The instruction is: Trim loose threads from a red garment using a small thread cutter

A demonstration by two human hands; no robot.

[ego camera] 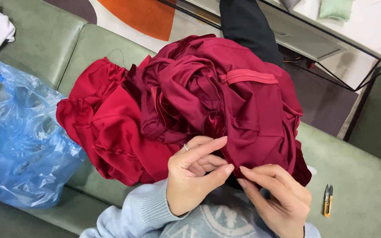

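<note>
A heap of dark red satin garment lies on my lap, with a brighter red zipper strip on top. More bright red fabric spreads to its left over the green sofa. My left hand, with a ring on one finger, pinches the lower edge of the dark red cloth between thumb and fingers. My right hand meets it from the right, fingertips pinched on the same hem edge. What lies between the fingertips is too small to tell.
A blue plastic bag sits on the sofa at the left. Small yellow thread snips lie on the cushion to the right. A black-framed table stands beyond, with a patterned rug below.
</note>
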